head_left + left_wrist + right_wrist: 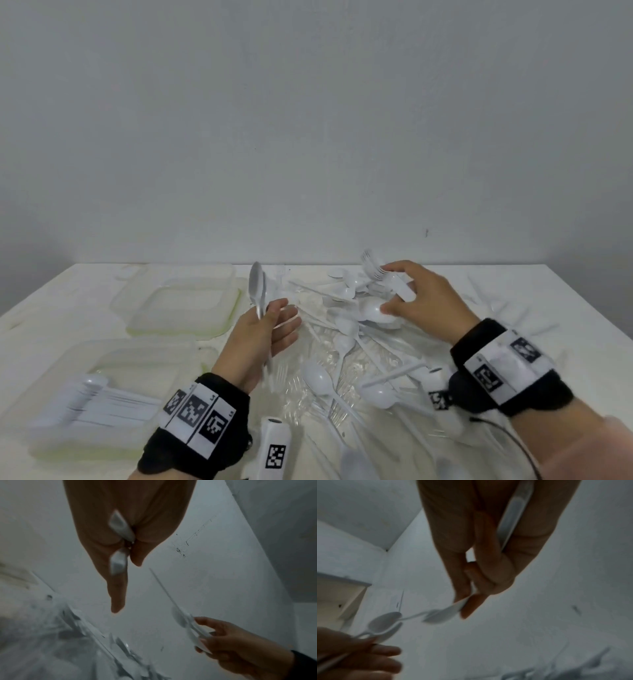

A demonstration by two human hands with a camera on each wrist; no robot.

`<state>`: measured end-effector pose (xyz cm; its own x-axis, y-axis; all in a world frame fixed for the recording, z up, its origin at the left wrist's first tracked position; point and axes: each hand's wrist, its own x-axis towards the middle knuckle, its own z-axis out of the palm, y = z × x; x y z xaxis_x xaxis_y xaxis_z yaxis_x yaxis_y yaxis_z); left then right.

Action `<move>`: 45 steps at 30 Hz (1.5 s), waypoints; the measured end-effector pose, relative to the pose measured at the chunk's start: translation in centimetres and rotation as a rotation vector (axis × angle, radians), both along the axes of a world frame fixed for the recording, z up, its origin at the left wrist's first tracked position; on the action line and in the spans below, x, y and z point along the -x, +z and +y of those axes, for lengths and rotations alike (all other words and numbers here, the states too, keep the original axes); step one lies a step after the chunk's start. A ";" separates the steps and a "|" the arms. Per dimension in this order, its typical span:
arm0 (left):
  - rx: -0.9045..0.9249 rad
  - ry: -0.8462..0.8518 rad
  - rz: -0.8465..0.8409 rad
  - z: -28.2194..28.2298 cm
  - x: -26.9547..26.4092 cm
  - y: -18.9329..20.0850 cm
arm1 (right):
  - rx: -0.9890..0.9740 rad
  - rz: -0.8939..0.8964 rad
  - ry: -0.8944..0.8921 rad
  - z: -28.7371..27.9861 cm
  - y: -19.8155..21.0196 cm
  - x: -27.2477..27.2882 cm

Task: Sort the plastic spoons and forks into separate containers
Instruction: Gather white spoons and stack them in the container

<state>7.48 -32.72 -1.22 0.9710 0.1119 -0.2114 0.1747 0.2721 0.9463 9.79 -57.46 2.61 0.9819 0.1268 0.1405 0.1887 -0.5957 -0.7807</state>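
near container [41,442]: corner cut off | wrist views: cutlery pile [120,649] blurred

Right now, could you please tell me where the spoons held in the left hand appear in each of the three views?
Head: the spoons stand upright left of centre, bowls up, above the left hand.
Left wrist: only their handles show, top centre, in that hand's grip.
Right wrist: bowls at lower left, blurred.
Shared landmark: the right hand holding forks, also lower right in the left wrist view.

White spoons [257,289] upright, forks [375,269] bunched, above heap [346,342].
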 end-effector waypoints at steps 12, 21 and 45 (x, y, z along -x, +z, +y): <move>0.147 -0.696 0.198 -2.8 0.9 2.4 | 0.139 0.006 0.315 0.6 2.6 -2.0; 0.376 -0.544 0.270 -4.8 1.2 1.1 | -0.147 -0.002 0.224 2.2 -0.5 -0.7; 0.360 -0.094 0.070 -4.7 0.6 0.2 | 0.081 -0.055 0.205 4.5 -2.9 2.5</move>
<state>6.86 -37.43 -1.00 0.9553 -0.0706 -0.2869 0.2754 0.5648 0.7779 7.32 -52.97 -0.33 0.9255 0.3364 0.1740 0.3532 -0.6007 -0.7172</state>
